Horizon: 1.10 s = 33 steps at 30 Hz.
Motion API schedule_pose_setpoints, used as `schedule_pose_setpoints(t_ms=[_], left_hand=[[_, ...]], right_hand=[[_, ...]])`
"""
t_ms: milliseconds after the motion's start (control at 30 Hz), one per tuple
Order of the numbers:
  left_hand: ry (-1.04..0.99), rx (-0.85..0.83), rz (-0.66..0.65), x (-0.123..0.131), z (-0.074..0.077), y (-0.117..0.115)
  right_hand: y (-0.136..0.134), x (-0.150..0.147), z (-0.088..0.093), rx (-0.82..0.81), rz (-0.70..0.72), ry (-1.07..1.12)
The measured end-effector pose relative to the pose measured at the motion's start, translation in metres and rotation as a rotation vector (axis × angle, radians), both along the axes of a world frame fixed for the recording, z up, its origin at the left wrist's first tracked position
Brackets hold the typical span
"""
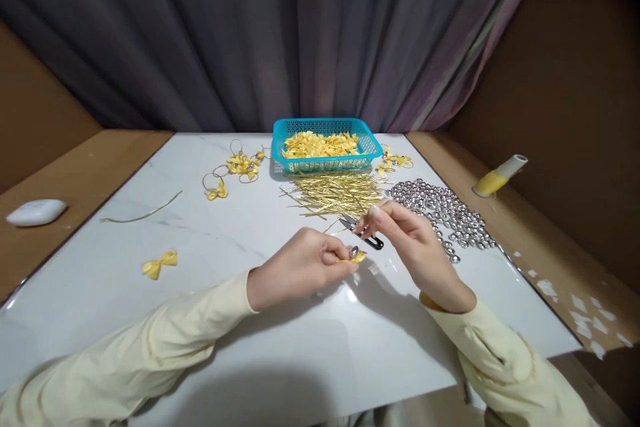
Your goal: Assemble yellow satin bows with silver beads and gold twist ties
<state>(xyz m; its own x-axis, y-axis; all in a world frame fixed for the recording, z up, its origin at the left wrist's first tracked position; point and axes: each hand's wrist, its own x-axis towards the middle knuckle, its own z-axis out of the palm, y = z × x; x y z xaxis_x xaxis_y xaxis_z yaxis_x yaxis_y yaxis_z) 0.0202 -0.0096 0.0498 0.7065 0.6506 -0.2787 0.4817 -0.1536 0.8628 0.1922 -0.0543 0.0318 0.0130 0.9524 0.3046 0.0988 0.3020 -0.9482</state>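
Observation:
My left hand [305, 263] pinches a yellow ribbon bow [359, 257] between thumb and fingers, low over the white table. A shiny silver bead [355, 251] sits against that bow. Slightly higher and to the right, my right hand [400, 230] is closed in a pinch; a faint thin strand seems to run down from it towards the bow, but what the fingertips hold is too small to make out. Black-handled thread snips [373, 240] lie on the table just behind the hands, partly covered by the right fingers.
Behind the hands lies a pile of gold ties [335, 193], with a blue basket [327, 162] of yellow bows beyond. Silver beads [440, 207] spread to the right, near a thread spool [500, 175]. Bows with loops [243, 165] and a single bow [159, 264] lie left.

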Motion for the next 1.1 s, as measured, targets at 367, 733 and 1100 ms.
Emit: schedule_pose_setpoints(t_ms=[367,733,1100], left_hand=[[0.029,-0.133,-0.027,0.003,-0.002,0.0],[0.044,-0.222,-0.121,0.005,-0.014,-0.005],[-0.125,-0.644,-0.144,0.004,-0.024,-0.001]], right_hand=[[0.0,-0.012,-0.007,-0.13,0.249,0.409],[-0.001,-0.007,-0.01,-0.039,0.165,0.068],[-0.001,-0.012,-0.015,0.239,0.046,-0.27]])
